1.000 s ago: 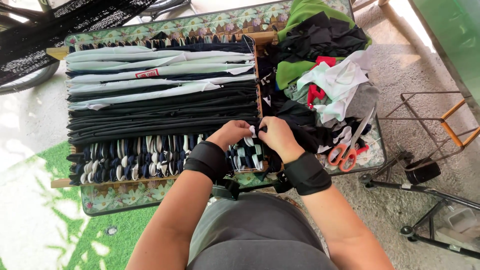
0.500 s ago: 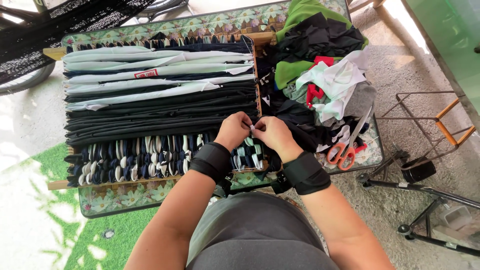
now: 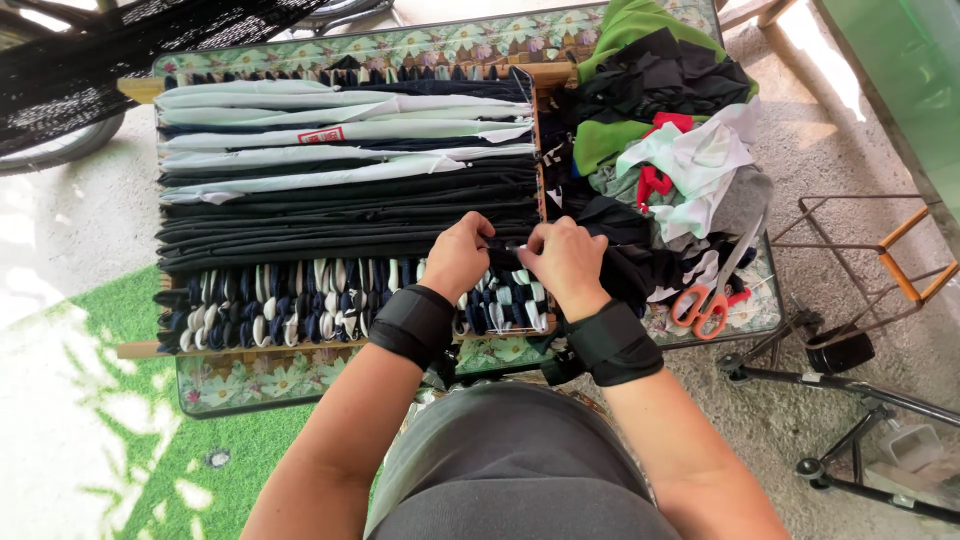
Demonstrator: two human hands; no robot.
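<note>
left hand [image 3: 458,255] and right hand [image 3: 566,262], knuckles up and wrists braced, both pinching a black fabric strip [image 3: 505,244] at the woven edge on the wooden loom frame [image 3: 541,170].

A table [image 3: 300,385] with a flower cover holds a wooden frame [image 3: 240,347] full of cloth strips on the left. On the right lie a pile of cloth scraps [image 3: 670,120] and, nearer, orange-handled scissors [image 3: 712,290].

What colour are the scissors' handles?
Orange-red handles on the scissors, lying by the fabric pile. Head view shows them best.
</note>
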